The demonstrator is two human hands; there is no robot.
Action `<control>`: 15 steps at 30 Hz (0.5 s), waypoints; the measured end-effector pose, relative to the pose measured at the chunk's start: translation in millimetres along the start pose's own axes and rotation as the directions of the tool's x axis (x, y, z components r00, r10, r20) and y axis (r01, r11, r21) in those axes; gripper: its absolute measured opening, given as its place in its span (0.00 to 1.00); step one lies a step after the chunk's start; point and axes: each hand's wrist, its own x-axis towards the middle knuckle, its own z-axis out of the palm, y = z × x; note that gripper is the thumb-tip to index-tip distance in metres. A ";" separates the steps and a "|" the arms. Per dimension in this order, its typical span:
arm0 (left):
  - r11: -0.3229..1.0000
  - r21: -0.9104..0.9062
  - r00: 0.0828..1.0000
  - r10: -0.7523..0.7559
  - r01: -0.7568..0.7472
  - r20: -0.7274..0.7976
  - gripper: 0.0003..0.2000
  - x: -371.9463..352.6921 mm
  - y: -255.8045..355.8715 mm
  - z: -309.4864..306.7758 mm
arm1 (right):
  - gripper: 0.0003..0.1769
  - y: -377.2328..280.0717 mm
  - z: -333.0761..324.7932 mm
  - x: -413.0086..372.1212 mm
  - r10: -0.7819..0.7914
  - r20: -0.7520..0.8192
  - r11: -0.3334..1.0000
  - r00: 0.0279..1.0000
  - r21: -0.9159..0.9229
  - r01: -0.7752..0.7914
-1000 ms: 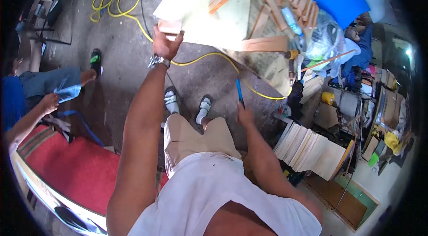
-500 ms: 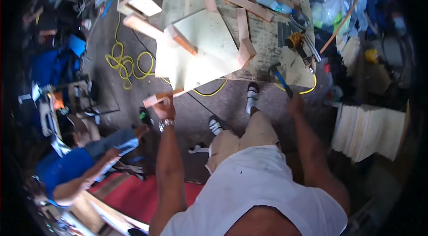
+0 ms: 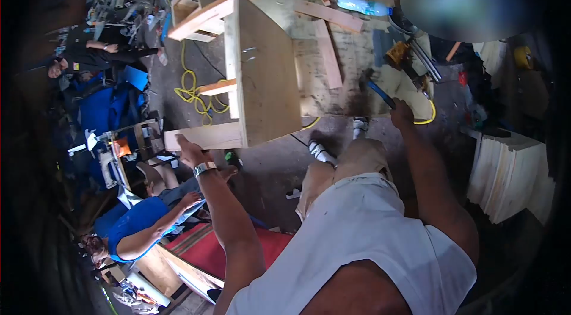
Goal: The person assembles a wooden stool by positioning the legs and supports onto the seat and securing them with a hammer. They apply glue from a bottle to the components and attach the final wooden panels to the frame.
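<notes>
My left hand [image 3: 191, 153] is closed around the near board of a wooden frame, which is a plywood panel [image 3: 267, 77] with several short boards fixed to one face. The panel is tilted up at the table's left side, its boards pointing left. My right hand [image 3: 402, 114] grips a hammer [image 3: 380, 93] by its blue and black handle. The hammer's dark head is over the near right part of the worktable [image 3: 309, 23]. Loose wooden strips [image 3: 329, 53] lie on the table between the panel and the hammer.
A plastic bottle [image 3: 363, 5], a yellow power tool [image 3: 399, 53] and metal tubes [image 3: 425, 60] lie on the table's right. A small wooden box [image 3: 193, 2] and yellow hose [image 3: 191, 92] are at left. Plywood sheets [image 3: 505, 175] stand right. A person in blue [image 3: 140, 226] sits lower left.
The panel has turned from lying nearly face up to standing steeply, with its boards now facing left. My left hand has moved left with it. The hammer stays in my right hand.
</notes>
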 end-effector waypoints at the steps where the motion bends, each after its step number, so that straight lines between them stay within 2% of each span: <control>1: 0.993 -0.071 0.995 -0.096 0.095 -0.012 0.26 20.1 -1.9 -2.5 | 0.27 2.0 6.5 1.8 -0.001 0.002 1.000 1.000 0.030 0.001; 2: 0.984 -0.149 0.995 -0.098 0.096 -0.011 0.26 30.0 -4.0 -1.4 | 0.27 1.4 9.7 6.0 0.006 -0.013 0.999 1.000 0.049 -0.005; 3: 0.986 -0.120 0.992 -0.117 0.112 -0.035 0.27 33.2 -7.2 -0.8 | 0.26 5.9 13.4 9.6 0.013 -0.022 0.998 1.000 0.061 -0.011; 5: 0.964 0.191 0.976 -0.155 0.184 -0.154 0.29 26.3 -18.1 12.0 | 0.24 -3.3 15.2 9.2 0.030 -0.026 0.998 0.999 0.060 -0.028; 6: 0.953 0.216 0.967 -0.173 0.212 -0.186 0.30 23.8 -22.8 18.8 | 0.22 -9.3 13.3 12.4 0.047 -0.036 0.997 0.998 0.059 -0.045; 7: 0.984 0.050 0.966 -0.158 0.172 -0.206 0.32 26.5 -24.3 23.9 | 0.20 -14.3 13.9 15.8 0.077 -0.049 0.995 0.996 0.062 -0.074; 10: 0.993 -0.113 0.994 -0.054 0.043 -0.097 0.32 49.9 -44.0 24.1 | 0.21 -36.1 21.5 26.4 0.292 0.016 0.954 0.956 0.070 -0.293; 11: 0.995 -0.078 0.986 -0.075 0.063 -0.150 0.30 57.3 -44.4 25.3 | 0.22 -39.8 30.0 29.1 0.297 0.054 0.952 0.953 0.057 -0.299; 12: 0.994 -0.014 0.990 -0.107 0.106 -0.087 0.29 58.2 -41.3 20.2 | 0.23 -37.7 50.7 37.9 0.301 0.086 0.951 0.950 0.043 -0.305; 14: 0.976 0.120 0.981 -0.187 0.179 0.055 0.27 52.5 -37.3 0.4 | 0.26 -47.2 51.4 38.3 0.333 0.095 0.943 0.938 -0.018 -0.333; 15: 0.955 0.270 0.965 -0.180 0.124 0.193 0.25 76.2 -46.4 -28.9 | 0.26 -41.0 65.0 39.6 0.331 0.074 0.939 0.941 0.071 -0.336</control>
